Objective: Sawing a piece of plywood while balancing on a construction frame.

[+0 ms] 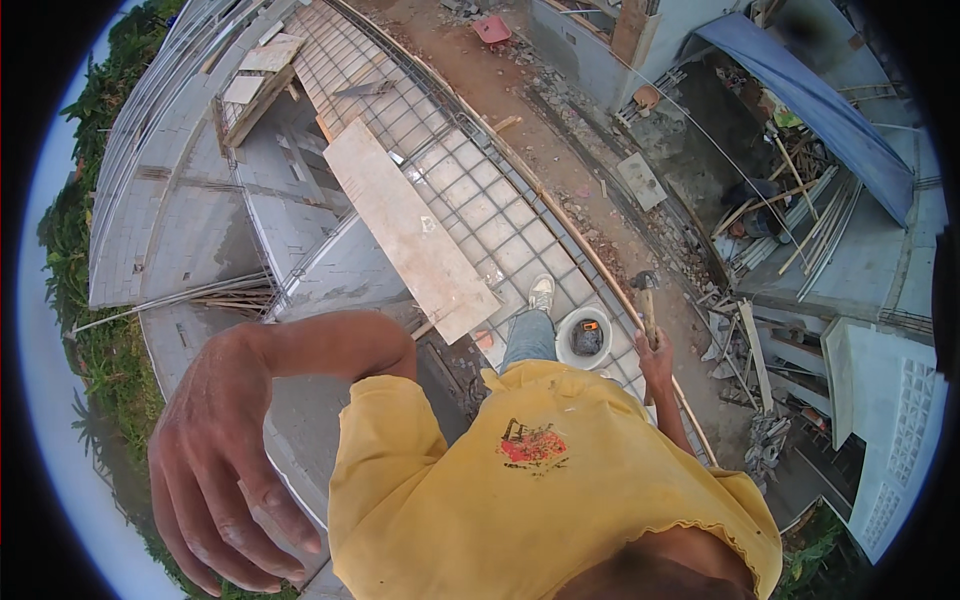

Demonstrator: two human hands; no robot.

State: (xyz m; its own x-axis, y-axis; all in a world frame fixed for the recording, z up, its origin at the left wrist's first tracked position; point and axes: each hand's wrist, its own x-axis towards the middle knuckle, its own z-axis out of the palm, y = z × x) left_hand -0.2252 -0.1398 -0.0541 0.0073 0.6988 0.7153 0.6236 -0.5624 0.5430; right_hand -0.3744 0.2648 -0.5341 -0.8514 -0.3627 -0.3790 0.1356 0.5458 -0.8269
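My left hand (225,465) is raised close to the view at the lower left. Its fingers are loosely bent and apart, and nothing shows in them. Lower down on the right, my right hand (656,362) is closed around the handle of a hammer (647,300), whose dark head points away from me. A white bucket (561,345) stands by my legs, left of the hammer. In it lie an orange and black tape measure (590,326) and something dark. My shoe (541,291) rests on the rebar grid (490,205) beside the bucket.
A long plywood board (400,225) lies along the grid's left side; a hand saw (365,89) lies farther off. A wooden edge strip (570,230) bounds the deck on the right, with ground far below. Block walls (180,220) drop away at left. A blue tarp (830,105) hangs at right.
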